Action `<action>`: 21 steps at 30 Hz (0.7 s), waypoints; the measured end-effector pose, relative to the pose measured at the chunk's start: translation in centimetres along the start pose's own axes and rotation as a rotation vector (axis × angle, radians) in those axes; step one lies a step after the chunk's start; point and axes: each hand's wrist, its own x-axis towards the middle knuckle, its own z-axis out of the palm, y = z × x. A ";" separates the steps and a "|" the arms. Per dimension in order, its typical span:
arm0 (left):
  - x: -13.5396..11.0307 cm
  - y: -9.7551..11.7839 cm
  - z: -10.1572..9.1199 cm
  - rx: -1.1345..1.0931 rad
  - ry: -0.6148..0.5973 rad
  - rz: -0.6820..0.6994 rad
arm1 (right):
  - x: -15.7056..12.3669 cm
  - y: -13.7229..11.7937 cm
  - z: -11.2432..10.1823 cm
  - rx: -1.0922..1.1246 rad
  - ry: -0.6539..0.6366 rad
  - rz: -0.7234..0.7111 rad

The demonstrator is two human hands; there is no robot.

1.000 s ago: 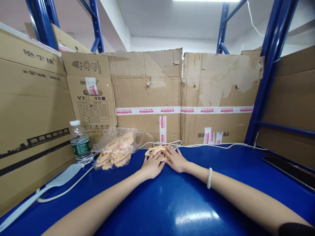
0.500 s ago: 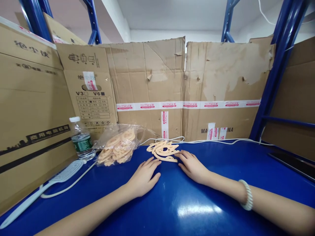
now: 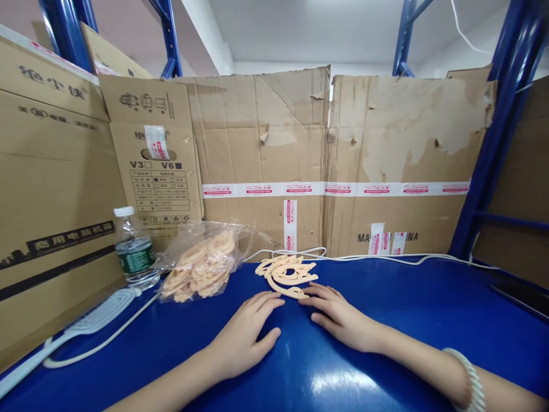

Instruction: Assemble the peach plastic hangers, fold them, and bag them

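Observation:
A small pile of pale peach, flat curved pieces (image 3: 286,272) lies on the blue tabletop (image 3: 300,355); their exact kind is unclear. The nearest piece curls toward me. My left hand (image 3: 246,329) rests palm down just in front of the pile, fingers stretched and thumb apart, fingertips close to the nearest piece. On the other side, my right hand (image 3: 337,317) lies with fingers spread, its fingertips at the right end of that piece, seemingly touching it. Neither hand grips anything. To the left, a clear plastic bag (image 3: 201,260) contains several similar pieces.
A water bottle (image 3: 135,252) and a pale blue hairbrush (image 3: 100,312) stand and lie at the left. White cable (image 3: 398,257) runs along the back, before cardboard sheets (image 3: 257,160). A dark flat object (image 3: 521,300) lies far right, near a blue metal post (image 3: 493,143).
The view has tilted and shifted slightly, so the table things appear lower. My right fingertips have come nearer the front piece's right end. Both hands stay spread beside the pile.

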 end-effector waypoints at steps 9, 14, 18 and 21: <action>0.0 -0.4 0.5 0.010 0.009 -0.048 | 0.2 0.1 0.2 -0.006 0.156 -0.008; 0.8 -1.4 1.2 -0.115 0.165 -0.080 | 0.2 0.3 0.2 -0.009 0.222 0.009; 3.4 -3.5 1.0 -0.164 0.246 -0.149 | -0.4 -0.6 0.1 -0.052 0.131 -0.017; 6.3 -5.0 0.7 -0.215 0.252 -0.207 | -0.8 -1.0 0.0 -0.067 0.051 -0.001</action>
